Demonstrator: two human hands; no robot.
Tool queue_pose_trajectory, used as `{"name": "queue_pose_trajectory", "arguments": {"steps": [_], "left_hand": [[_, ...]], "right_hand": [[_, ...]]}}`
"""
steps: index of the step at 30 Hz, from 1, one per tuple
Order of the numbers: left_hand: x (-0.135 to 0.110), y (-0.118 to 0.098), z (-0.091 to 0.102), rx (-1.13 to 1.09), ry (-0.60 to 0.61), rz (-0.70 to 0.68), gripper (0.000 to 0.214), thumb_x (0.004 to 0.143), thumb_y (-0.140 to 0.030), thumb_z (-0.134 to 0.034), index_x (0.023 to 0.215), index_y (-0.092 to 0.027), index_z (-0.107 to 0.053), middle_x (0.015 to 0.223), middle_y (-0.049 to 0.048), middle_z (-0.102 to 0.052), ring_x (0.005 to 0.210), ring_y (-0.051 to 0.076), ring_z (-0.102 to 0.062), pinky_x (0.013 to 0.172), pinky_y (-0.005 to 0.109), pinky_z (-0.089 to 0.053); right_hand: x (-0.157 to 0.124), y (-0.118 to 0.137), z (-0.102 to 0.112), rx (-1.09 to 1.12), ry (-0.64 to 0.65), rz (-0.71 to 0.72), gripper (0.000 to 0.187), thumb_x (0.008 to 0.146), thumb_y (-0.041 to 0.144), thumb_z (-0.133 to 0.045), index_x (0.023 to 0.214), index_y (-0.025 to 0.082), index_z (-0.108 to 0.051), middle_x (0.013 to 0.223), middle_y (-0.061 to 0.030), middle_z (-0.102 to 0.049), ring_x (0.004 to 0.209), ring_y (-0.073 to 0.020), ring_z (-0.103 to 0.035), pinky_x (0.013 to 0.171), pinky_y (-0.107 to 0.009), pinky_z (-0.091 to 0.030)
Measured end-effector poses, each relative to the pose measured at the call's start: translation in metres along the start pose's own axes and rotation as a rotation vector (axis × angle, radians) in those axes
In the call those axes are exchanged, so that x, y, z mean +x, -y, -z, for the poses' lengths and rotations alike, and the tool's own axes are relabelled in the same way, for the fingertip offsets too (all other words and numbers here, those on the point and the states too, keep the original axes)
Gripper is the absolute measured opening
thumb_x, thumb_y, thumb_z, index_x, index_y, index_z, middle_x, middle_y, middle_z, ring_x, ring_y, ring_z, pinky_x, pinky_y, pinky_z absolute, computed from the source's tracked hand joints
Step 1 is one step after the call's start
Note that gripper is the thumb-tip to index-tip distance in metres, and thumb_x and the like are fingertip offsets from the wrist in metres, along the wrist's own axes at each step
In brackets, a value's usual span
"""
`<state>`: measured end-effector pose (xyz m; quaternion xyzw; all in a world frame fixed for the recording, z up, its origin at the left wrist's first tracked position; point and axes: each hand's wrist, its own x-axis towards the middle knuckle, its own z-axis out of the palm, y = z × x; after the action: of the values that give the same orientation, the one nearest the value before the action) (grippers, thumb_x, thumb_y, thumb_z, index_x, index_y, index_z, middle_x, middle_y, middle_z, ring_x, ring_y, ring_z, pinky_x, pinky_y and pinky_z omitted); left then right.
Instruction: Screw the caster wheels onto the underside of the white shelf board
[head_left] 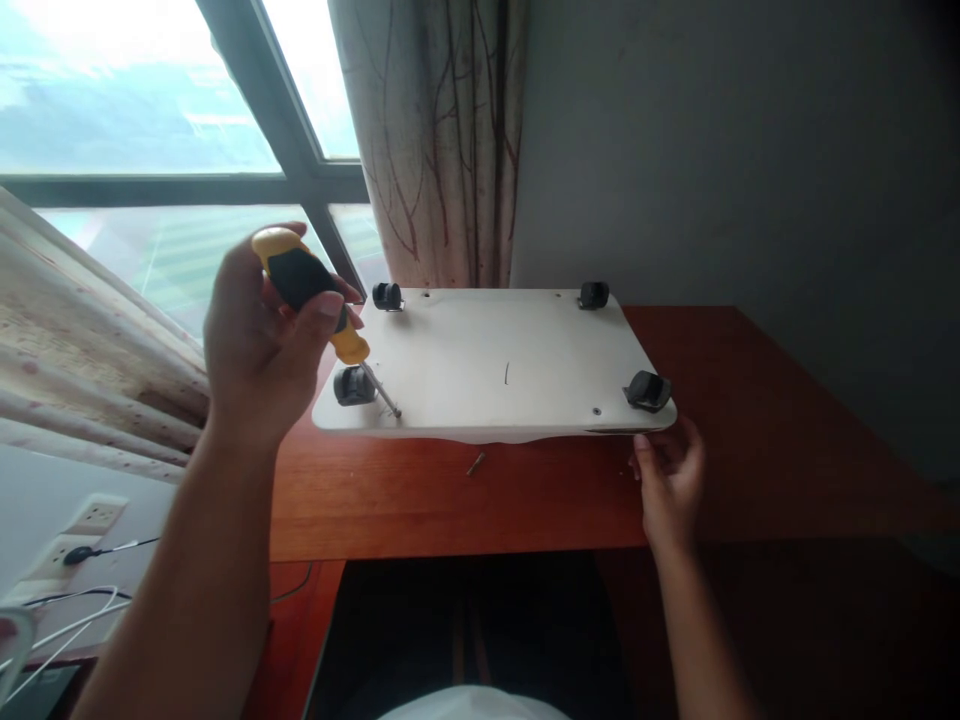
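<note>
My left hand is wrapped round a screwdriver with a yellow and dark green handle. The screwdriver slants down to the right, and its tip meets the near left part of a white board, apparently at a screw, though this is too small to make out. Black casters stand up at the board's corners, one just left of the shaft. At the near right corner, my right hand grips the board's edge between thumb and fingers. A small screw lies on the table before the board.
The board rests on a reddish-brown wooden table. A window and curtains stand behind and left, with a grey wall at the right. Sockets and cables are at the lower left.
</note>
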<state>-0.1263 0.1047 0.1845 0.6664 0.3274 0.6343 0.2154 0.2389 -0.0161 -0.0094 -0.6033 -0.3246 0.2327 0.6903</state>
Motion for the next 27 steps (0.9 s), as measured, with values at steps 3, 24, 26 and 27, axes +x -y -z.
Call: {"name": "queue_pose_trajectory", "arguments": {"steps": [3,24,26,27], "left_hand": [[0.005,0.009,0.003,-0.098,0.096,-0.061,0.059,0.083,-0.039,-0.08,0.131,-0.013,-0.057,0.082,0.0044,-0.068,0.074,0.021,-0.069,0.066,0.035,-0.059],[0.003,0.011,-0.014,-0.435,-0.055,-0.054,0.033,0.096,-0.028,-0.063,0.125,-0.014,-0.06,0.098,0.0103,-0.071,0.083,0.021,-0.069,0.074,0.034,-0.057],[0.001,0.008,-0.016,-0.483,-0.043,-0.052,0.032,0.098,-0.029,-0.057,0.128,-0.016,-0.056,0.096,0.0099,-0.07,0.077,0.021,-0.068,0.067,0.033,-0.056],[0.0,0.007,-0.018,-0.497,-0.059,-0.065,0.03,0.099,-0.032,-0.055,0.124,-0.016,-0.057,0.092,0.0088,-0.068,0.07,0.019,-0.066,0.061,0.031,-0.054]], "right_hand": [[0.006,-0.003,-0.002,-0.001,-0.004,0.003,0.081,0.075,0.047,-0.082,0.145,0.026,-0.045,0.108,-0.0068,-0.066,0.073,-0.0146,-0.062,0.057,-0.025,-0.05],[0.006,-0.01,-0.001,0.035,0.007,-0.002,0.074,0.076,0.046,-0.082,0.14,0.027,-0.05,0.096,-0.0023,-0.066,0.062,-0.0104,-0.056,0.052,-0.023,-0.046],[0.006,-0.009,-0.001,0.037,0.015,-0.009,0.074,0.077,0.045,-0.082,0.141,0.028,-0.049,0.096,-0.002,-0.066,0.062,-0.0103,-0.056,0.051,-0.023,-0.046],[0.006,-0.008,-0.001,0.037,0.017,-0.009,0.075,0.077,0.045,-0.082,0.142,0.028,-0.048,0.096,-0.0018,-0.066,0.062,-0.0103,-0.056,0.052,-0.023,-0.046]]}}
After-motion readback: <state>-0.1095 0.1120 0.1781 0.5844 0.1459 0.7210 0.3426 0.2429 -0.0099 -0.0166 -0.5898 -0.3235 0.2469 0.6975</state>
